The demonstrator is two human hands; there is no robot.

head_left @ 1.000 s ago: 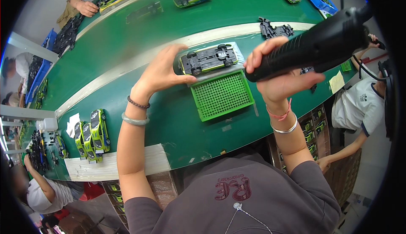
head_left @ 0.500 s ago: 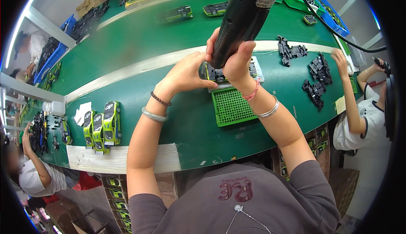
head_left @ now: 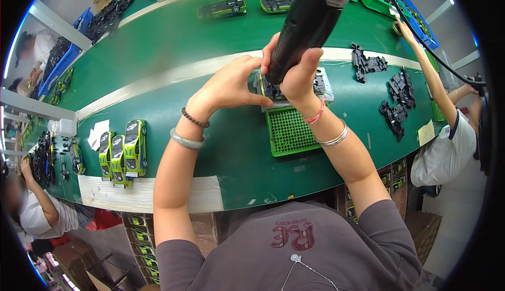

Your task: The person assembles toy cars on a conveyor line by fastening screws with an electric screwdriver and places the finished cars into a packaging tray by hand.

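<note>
My right hand (head_left: pixel 301 75) is wrapped around a black electric screwdriver (head_left: pixel 311 20), tilted with its lower end over a toy car. The toy car (head_left: pixel 319 84) lies with its black underside up in a pale holder (head_left: pixel 329 95); the screwdriver and my hand cover its middle. With thumb and fingers, my left hand (head_left: pixel 225 87) grips the car's left end. The screwdriver's tip is hidden from view. Just in front of the holder sits a green perforated basket (head_left: pixel 292 131).
Several green toy cars (head_left: pixel 135 146) stand at the left by white paper (head_left: pixel 97 135). Black chassis parts (head_left: pixel 402 88) lie at the right. Across the white divider, more upturned cars (head_left: pixel 223 8) rest on the green belt. A co-worker's arm (head_left: pixel 428 73) reaches in from the right.
My hands keep nearly the same hold on the screwdriver and car. Upturned cars on the far belt have shifted slightly right. The right-hand co-worker's arm now stretches farther across toward the bins.
</note>
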